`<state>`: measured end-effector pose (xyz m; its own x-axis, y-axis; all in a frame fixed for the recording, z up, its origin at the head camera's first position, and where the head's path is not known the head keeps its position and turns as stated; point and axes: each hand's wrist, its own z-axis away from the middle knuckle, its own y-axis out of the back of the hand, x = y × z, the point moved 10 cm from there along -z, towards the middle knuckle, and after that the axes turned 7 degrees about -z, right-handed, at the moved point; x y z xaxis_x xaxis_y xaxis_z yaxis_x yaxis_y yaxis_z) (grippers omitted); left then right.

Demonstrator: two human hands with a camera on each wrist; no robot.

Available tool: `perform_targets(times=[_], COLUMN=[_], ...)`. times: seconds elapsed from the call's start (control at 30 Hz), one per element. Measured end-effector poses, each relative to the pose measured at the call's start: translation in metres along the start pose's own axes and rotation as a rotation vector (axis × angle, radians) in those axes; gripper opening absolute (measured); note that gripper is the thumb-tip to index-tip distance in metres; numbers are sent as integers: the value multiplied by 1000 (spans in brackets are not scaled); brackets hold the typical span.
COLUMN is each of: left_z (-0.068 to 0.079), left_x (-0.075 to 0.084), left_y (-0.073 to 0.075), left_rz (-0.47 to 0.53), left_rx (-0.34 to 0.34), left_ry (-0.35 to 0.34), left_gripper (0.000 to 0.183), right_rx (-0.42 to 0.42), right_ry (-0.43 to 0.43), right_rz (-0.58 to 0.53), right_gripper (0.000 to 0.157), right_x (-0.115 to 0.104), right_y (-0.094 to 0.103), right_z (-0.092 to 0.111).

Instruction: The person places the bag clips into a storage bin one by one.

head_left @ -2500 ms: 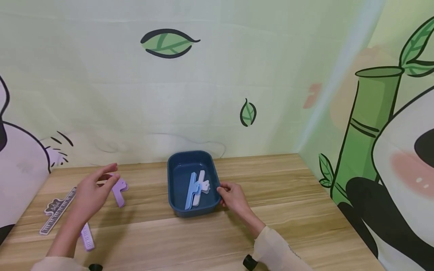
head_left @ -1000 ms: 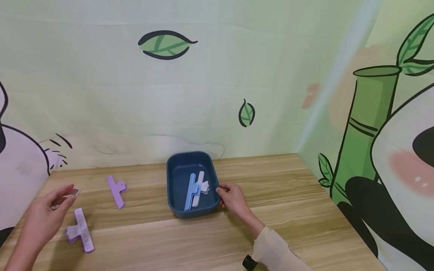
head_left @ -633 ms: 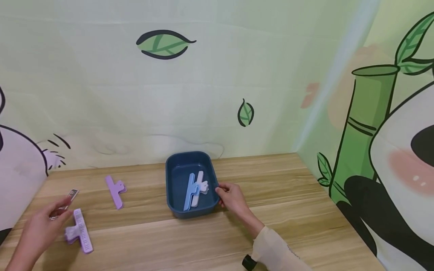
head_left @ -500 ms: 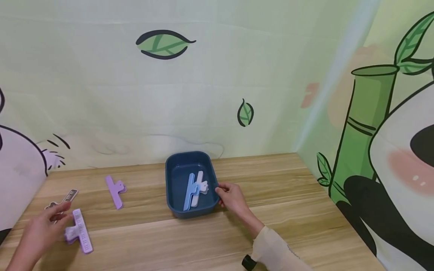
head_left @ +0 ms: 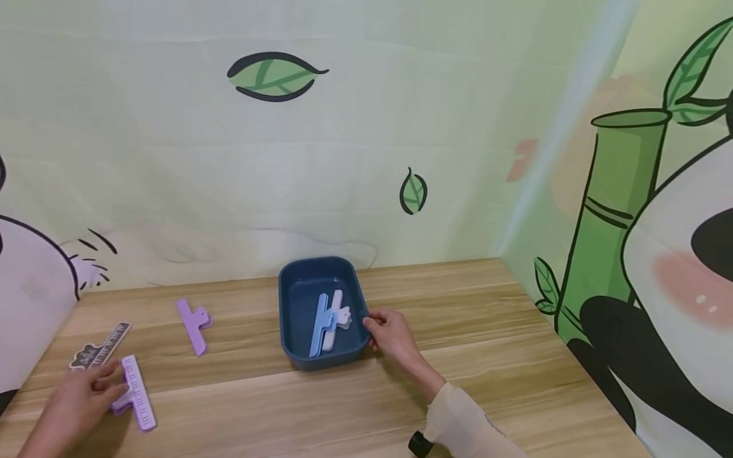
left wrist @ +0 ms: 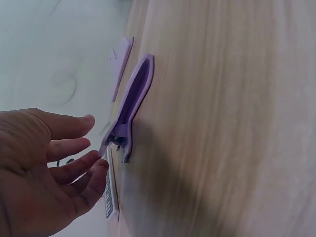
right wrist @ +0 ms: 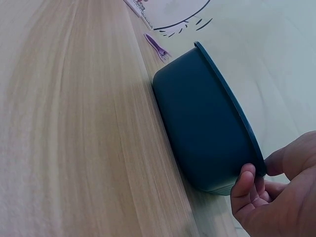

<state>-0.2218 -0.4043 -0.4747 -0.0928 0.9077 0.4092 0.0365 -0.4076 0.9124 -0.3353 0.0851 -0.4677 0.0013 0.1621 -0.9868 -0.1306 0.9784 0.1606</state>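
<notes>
On the counter (head_left: 246, 413), we're pinching a bin (head_left: 323, 363) with our right hand (head_left: 396, 334), hovering our left hand (head_left: 77, 402), fingers (left wrist: 69, 127) parted, by a purple clip (head_left: 138, 393).

Tub (head_left: 297, 299): solid dark blue
Clip with tick marks (head_left: 138, 391): lilac, rows of darker lines
Plain clip (head_left: 193, 326): solid purple
Piano-key clip (head_left: 111, 343): charcoal with white bars, white edging
Blue clip (head_left: 318, 326): light blue
White clip (head_left: 345, 315): white
Tabletop (head_left: 458, 312): light brown, wood-grained
Backdrop (head_left: 343, 152): pale green, black-outlined leaves
Panda print (head_left: 681, 267): black, white, pink cheek
Sleeve (head_left: 466, 420): cream
</notes>
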Motion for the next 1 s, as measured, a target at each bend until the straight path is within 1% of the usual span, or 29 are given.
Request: perform_targets(times=[0.13,0.2,0.43,0.53,0.67,0.9,1.0], left_z=[0,-1,1,2,1,0,0], left_x=[0,0,9,11,11,10,8], left_y=[-6,-9,-10,-12,-14,-17,-19], left_rz=[-17,-24,-40,-46,-57,-71,-81], left_rx=[-19,-38,-27,-35,-42,-39,-54], left_ry=[-14,-9,-63,-75,-97,-144,-139], left_gripper=[60,62,51,53,59,56,59], right_rx=[-1,-1,0,-2,-1,-3,-4], right_ry=[-4,-4,-5,-3,0,10,10], right_rz=[-7,-7,-2,4,5,9,15], right_gripper=[27,27,27,27,26,26,26], right_x=[0,-1,0,1,1,1,1], right_y=[0,0,0,0,1,1,1], right_z=[1,1,1,1,0,-1,-1])
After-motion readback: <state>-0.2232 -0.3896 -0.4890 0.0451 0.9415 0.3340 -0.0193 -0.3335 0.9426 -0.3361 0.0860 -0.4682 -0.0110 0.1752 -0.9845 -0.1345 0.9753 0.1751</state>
